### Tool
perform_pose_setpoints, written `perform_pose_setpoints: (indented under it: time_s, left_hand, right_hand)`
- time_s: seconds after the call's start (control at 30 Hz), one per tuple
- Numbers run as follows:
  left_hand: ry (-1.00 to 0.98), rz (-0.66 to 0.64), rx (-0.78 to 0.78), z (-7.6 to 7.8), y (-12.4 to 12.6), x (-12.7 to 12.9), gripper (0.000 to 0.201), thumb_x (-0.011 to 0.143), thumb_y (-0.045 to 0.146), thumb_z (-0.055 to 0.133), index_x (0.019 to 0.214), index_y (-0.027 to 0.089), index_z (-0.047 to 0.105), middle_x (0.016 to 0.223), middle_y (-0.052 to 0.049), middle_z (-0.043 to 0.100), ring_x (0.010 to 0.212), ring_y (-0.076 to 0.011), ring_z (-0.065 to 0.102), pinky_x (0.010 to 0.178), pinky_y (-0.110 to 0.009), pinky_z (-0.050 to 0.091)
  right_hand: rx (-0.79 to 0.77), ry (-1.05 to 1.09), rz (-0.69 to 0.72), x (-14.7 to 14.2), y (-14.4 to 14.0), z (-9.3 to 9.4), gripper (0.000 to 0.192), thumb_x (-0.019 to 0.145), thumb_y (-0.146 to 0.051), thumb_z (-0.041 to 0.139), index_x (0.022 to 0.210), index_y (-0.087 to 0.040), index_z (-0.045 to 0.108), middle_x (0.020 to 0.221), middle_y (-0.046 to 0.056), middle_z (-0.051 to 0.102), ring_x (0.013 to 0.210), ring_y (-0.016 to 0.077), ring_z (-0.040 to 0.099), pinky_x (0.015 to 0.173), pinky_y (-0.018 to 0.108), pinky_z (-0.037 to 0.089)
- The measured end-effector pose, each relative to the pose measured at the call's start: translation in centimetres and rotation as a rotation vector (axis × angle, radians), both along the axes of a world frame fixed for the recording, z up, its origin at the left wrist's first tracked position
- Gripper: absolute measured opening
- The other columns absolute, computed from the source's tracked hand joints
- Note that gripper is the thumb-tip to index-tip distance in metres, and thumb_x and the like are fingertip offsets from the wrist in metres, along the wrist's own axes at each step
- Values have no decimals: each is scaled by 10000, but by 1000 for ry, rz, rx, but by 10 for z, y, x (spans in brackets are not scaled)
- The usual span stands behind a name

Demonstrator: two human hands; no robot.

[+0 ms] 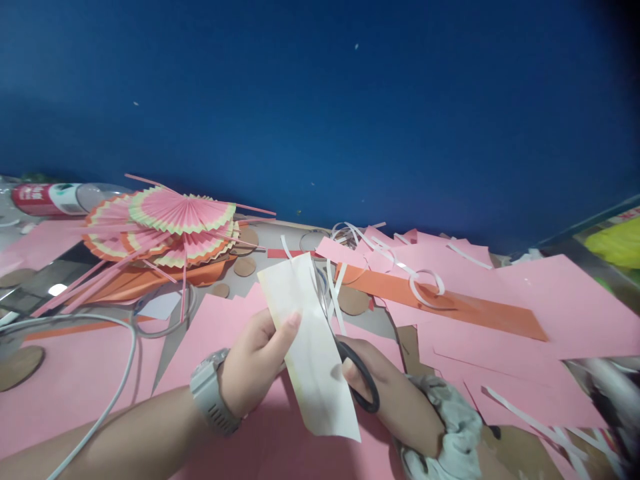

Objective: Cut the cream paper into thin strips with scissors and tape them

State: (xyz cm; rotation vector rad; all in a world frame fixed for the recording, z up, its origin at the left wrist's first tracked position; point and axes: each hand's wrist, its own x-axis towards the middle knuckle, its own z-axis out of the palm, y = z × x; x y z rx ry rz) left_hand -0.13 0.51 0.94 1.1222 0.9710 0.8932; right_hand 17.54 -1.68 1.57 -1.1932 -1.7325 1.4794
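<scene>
the left hand (pixel 255 363) was clamped on a cream paper strip (pixel 310 347), thumb lying across its face and the other fingers hidden behind, holding it upright and tilted above the pink sheets (pixel 235 320) on the bench (pixel 280 237). the right hand (pixel 395 400) was closed through the black loop of the scissors (pixel 363 380), just beside the strip's right edge; the blades were hidden behind the paper, so i could not tell whether they were parted or biting. a grey cloth (pixel 450 427) was bunched at that wrist, and a grey watch (pixel 213 393) sat on the left one.

beyond the hands lay orange strips (pixel 465 307), white paper curls (pixel 425 280) and small brown discs (pixel 245 267); pleated pink fans (pixel 175 223) were stacked at the far left by a red can (pixel 43 199), and a white cable (pixel 115 373) looped across the near left.

to cut such a strip well, in my judgement, the left hand should keep the paper taut and near the blades so it does not flop, feed the paper into the scissors rather than chase it with the tips, use long closes from the blade root for a straight edge, and keep the thumb clear of the cut line
</scene>
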Motion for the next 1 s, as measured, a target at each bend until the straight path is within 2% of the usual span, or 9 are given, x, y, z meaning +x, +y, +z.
perform_pose_setpoints:
  time_s: [0.27, 0.53, 0.8, 1.0]
  left_hand:
    - [20, 14, 44, 0, 1, -1, 380, 892, 405, 443, 674, 125, 580, 601, -10, 556, 528, -98, 489, 490, -195, 411]
    - [40, 3, 26, 0, 1, -2, 389, 896, 424, 421, 737, 118, 600, 717, -51, 612, 568, -110, 519, 495, -204, 431]
    - [47, -6, 20, -3, 0, -3, 376, 905, 418, 405, 724, 133, 570, 701, -28, 579, 572, -104, 497, 511, -205, 424]
    - [51, -9, 35, -4, 0, -4, 382, 912, 411, 397, 704, 135, 559, 657, -8, 547, 559, -95, 487, 508, -198, 417]
  right_hand:
    - [-49, 21, -66, -1, -2, 2, 458, 800, -629, 460, 749, -208, 632, 580, 5, 516, 507, 172, 499, 480, 268, 446]
    - [-88, 52, -85, -1, -1, 0, 429, 797, -610, 491, 731, -198, 591, 626, -2, 491, 569, 159, 458, 533, 253, 407]
    - [-178, 181, 4, -3, 2, 1, 410, 832, -572, 488, 709, -182, 517, 613, -43, 426, 559, 109, 395, 521, 216, 323]
    - [-194, 182, 6, -3, 3, 1, 380, 855, -536, 481, 718, -182, 503, 628, -36, 445, 569, 112, 417, 536, 220, 342]
